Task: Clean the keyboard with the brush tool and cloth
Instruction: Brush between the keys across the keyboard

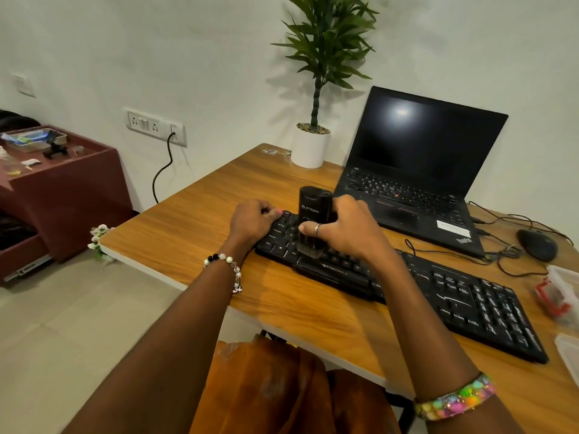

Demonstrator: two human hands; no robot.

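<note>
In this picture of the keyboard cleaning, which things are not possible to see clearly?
- Head view: keys beneath the upright black cylindrical brush tool and the right hand gripping it are covered.
- The far left corner of the black keyboard is hidden by the left hand.
- The clear plastic box with red parts is cut off by the right edge.
- No cloth can be made out.

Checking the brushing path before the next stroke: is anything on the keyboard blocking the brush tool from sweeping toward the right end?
Nothing visible lies on the keys to the right. The right hand holds the brush tool upright on the keyboard near its left end; the left hand rests at the left edge, behind the sweep.
</note>
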